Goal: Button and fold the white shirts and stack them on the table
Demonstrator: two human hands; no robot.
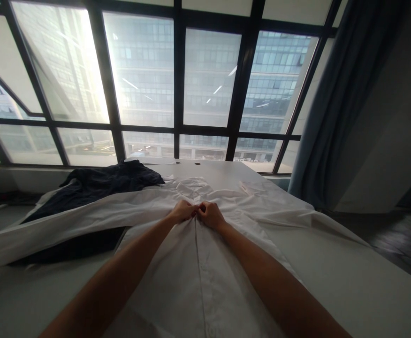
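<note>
A white button-up shirt (170, 277) lies front side up on the table, its collar toward the window and its sleeves spread to both sides. Near the upper chest, my left hand (184, 211) pinches the front placket. Right beside it, my right hand (209, 214) pinches the same strip of cloth, and the fingertips of both hands meet. The fabric is drawn up slightly there, with creases running outward. Whatever small part sits between the fingers, such as a button, is hidden.
Dark navy clothing (110, 180) lies bunched on the left, partly under the shirt's left-hand sleeve. The white table (332, 267) reaches toward a large window (209, 80) with dark frames. A blue-grey curtain (327, 122) hangs at the right.
</note>
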